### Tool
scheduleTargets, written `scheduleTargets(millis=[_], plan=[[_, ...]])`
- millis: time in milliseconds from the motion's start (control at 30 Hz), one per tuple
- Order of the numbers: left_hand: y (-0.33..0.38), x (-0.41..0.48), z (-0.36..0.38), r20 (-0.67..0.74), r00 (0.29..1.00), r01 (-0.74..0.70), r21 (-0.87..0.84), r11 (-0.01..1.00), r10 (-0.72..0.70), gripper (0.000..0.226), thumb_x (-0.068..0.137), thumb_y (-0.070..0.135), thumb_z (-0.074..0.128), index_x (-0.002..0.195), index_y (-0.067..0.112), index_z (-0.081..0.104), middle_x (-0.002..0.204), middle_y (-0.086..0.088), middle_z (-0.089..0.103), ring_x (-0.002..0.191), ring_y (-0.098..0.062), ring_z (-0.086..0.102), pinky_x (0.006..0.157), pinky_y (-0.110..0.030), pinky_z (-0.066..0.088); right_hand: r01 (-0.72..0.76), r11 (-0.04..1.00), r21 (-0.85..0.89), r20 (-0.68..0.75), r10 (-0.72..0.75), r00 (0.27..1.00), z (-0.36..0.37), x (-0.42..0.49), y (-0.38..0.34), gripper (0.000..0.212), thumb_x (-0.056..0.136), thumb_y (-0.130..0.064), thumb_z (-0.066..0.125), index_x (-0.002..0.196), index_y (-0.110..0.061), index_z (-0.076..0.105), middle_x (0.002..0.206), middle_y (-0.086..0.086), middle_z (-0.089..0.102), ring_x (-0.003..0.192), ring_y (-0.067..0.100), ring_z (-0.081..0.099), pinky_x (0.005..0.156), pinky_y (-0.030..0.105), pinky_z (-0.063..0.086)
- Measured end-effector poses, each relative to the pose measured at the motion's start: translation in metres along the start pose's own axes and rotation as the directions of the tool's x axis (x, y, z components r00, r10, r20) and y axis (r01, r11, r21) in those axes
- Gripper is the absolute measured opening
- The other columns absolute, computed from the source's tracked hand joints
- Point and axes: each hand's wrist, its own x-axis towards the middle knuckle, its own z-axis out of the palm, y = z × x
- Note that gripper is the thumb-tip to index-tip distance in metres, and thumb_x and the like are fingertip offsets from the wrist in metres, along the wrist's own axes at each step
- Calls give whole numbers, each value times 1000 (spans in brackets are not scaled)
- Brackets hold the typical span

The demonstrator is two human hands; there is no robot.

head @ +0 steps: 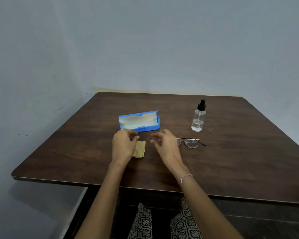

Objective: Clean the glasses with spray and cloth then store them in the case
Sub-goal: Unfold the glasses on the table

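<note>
Both hands, left hand point(123, 144) and right hand point(164, 144), hover empty with fingers loosely spread over the tan cloth point(139, 150); cleaning looks unstarted, with the glasses point(190, 142) at 3 o'clock, the spray bottle point(198, 118) at 2, and the open blue case point(139, 122) at 12 empty.

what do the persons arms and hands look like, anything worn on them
Both forearms are bare, with no sleeves in view. The right hand has a thin pink bracelet at its wrist. The left hand shows no wristband or watch.

A dark wooden table point(231, 161) is standing against a pale grey wall point(145, 40), with patterned black-and-white trousers point(141, 223) showing below the table's near edge.
</note>
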Motion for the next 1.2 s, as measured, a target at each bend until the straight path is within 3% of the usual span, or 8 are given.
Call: scheduleTargets(millis=[100,233,433,567,700,833,1033,1200], plan=[[23,-2,19,19,990,-137,-8,991,137,16,86,16,64,98,14,73,99,-3,68,91,-19,63,83,-29,48,-8,1000,29,-112,11,994,-36,3,18,18,86,-5,64,103,-6,71,87,-1,53,62,-5,46,69,1,36],[52,-5,48,138,949,-292,48,955,283,18,90,16,57,100,14,71,98,-4,64,93,-21,59,79,-31,45,-35,998,-50,-180,25,983,-79,7,52,15,84,-2,65,98,-3,72,93,8,66,72,12,60,74,8,40],[73,-4,74,309,887,-422,238,875,344,21,95,13,47,99,10,67,101,-5,55,93,-22,56,71,-33,48,-24,973,-231,-26,19,999,-110,7,97,14,84,2,63,95,2,72,85,-3,52,77,15,56,68,0,34],[79,3,76,406,850,-476,316,821,337,20,90,10,55,105,15,67,103,-3,55,93,-20,55,69,-31,47,24,972,-235,83,-5,997,-109,7,108,14,83,-1,65,94,-2,74,88,6,60,80,14,55,69,6,34],[82,12,71,493,818,-493,332,804,297,22,86,10,59,103,19,69,101,-4,59,90,-23,59,69,-31,48,36,978,-206,101,-16,995,-107,9,111,14,82,-3,68,95,-4,74,83,0,54,77,10,50,68,1,35],[89,17,69,543,790,-520,349,780,284,18,87,13,59,102,17,68,101,-5,61,92,-23,60,72,-31,48,56,968,-244,126,-25,992,-105,11,115,13,82,-5,68,94,-6,75,85,5,58,78,16,55,68,10,32],[80,17,70,503,778,-548,248,799,377,18,90,12,57,105,17,65,105,-1,59,97,-18,57,80,-31,49,54,983,-173,101,-37,994,-107,9,120,12,80,-1,69,89,-6,75,84,5,62,75,10,53,67,8,35],[60,16,69,314,882,-322,-140,936,350,10,84,6,66,87,15,70,85,7,64,78,-3,59,74,-20,47,41,991,-126,97,-29,995,-109,9,123,14,77,2,69,85,-8,76,87,5,67,77,12,57,68,0,35]])
